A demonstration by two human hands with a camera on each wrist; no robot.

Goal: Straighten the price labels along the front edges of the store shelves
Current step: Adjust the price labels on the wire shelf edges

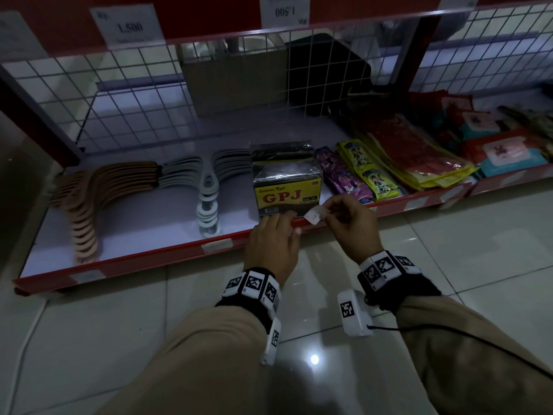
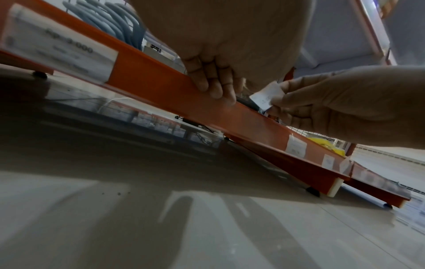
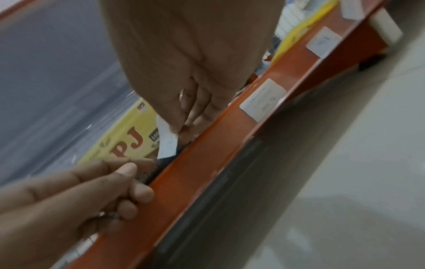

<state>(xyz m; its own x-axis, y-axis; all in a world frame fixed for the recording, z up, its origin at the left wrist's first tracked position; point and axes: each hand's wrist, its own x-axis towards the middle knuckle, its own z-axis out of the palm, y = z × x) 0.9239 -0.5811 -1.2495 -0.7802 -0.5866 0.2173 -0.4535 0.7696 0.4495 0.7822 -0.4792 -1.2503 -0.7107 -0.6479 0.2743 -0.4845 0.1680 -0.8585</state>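
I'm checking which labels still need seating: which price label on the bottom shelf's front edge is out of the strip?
The small white label pinched by the right hand, just in front of the GPJ pack; the others lie flat against the red strip.

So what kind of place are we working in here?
Most likely a small retail shop: red shelf edges carrying price labels, with stacked hangers, a GPJ pack and packaged goods on display.
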